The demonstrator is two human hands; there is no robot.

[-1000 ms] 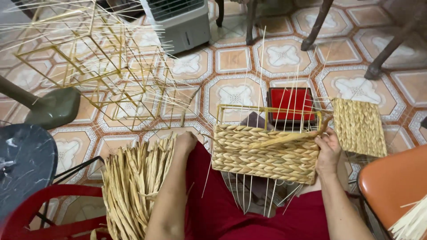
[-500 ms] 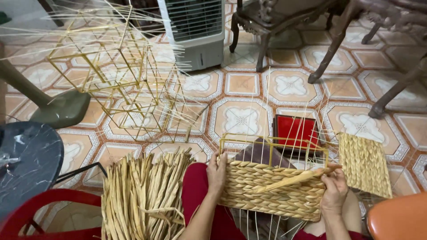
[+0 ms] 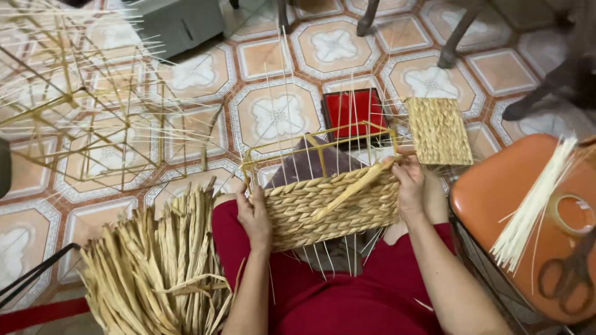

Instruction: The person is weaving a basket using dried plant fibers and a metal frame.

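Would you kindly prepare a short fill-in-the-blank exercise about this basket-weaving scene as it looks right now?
1. The left hand and right hand hold a half-woven ____ on a wire frame over the lap.
2. The bundle of dried straw strands lies on the person's ____ side.
3. The scissors rest on an ____ stool.
4. Beyond the frame, on the tiled floor, lies a flat ____ square.

Missing words: basket; left; orange; red
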